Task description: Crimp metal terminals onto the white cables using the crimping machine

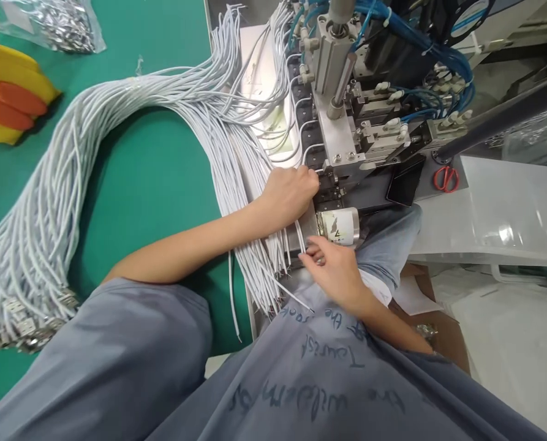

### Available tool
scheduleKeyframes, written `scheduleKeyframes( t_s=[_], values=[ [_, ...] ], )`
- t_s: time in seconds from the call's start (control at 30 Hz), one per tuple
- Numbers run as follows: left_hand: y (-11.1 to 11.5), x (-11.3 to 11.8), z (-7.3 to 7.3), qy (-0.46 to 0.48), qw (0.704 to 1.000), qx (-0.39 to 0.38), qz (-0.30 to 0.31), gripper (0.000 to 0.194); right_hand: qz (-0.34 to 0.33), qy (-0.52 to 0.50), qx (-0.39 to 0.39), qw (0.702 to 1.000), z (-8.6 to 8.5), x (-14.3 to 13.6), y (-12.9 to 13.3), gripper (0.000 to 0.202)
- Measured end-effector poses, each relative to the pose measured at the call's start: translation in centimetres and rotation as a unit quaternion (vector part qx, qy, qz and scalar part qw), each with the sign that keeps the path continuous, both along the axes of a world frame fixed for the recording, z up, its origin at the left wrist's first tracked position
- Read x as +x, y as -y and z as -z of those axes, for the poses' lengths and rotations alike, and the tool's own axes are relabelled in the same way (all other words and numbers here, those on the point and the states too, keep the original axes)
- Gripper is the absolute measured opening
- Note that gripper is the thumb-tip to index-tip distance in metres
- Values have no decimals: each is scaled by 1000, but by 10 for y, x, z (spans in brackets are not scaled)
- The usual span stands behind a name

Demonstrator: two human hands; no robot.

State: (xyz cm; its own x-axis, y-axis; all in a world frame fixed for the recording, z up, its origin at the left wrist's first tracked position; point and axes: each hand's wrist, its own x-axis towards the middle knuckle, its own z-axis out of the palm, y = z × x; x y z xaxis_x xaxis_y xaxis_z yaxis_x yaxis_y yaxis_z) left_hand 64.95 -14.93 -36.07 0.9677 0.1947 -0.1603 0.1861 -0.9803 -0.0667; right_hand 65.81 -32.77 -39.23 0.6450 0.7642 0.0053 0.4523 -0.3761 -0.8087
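Note:
A thick bundle of white cables [130, 92] curves over the green table and fans out beside the machine [337, 79]. My left hand [291, 193] is closed at the machine's row of black fixtures [307, 116], knuckles up; what its fingers grip is hidden beneath it. White cable [299, 233] runs out from under that hand toward my right hand [335, 266]. Thumb and fingers of the right hand pinch this cable near its lower part. Just above the right hand lies a metal can with a white label [340, 226]. Several loose cable ends [268, 294] hang over the table edge near my lap.
Metal connectors [25, 318] cluster at the bundle's far end, lower left. A bag of metal parts [66, 24] and a yellow thing with orange pads [13, 95] lie on the green table [139, 165]. Right of the machine are a dark phone [405, 180] and red-handled scissors [446, 179].

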Motion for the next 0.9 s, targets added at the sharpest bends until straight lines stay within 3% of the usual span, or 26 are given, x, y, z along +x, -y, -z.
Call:
scheduleKeyframes(
  t_s=[0.17,0.3,0.4,0.53,0.7,0.8,0.9],
  values=[
    [-2,2,0,27,1000,-10,-1,25,-48,20,-75,996,15,-24,-8,21],
    [4,-2,-3,98,993,-50,42,32,-60,49,-63,995,10,-21,-12,26],
    [14,-8,-2,201,961,-143,129,39,-46,111,-46,992,0,-16,-9,23],
    [19,-12,9,283,898,-270,204,39,26,151,10,988,-10,3,-2,18],
    [11,-5,22,325,863,-327,208,33,133,20,142,981,-13,35,-3,31],
    [7,0,25,347,847,-336,221,29,174,-72,218,958,-13,45,-14,22],
    [4,1,26,360,835,-358,210,26,176,-115,243,947,-13,49,-25,13]
  ],
)
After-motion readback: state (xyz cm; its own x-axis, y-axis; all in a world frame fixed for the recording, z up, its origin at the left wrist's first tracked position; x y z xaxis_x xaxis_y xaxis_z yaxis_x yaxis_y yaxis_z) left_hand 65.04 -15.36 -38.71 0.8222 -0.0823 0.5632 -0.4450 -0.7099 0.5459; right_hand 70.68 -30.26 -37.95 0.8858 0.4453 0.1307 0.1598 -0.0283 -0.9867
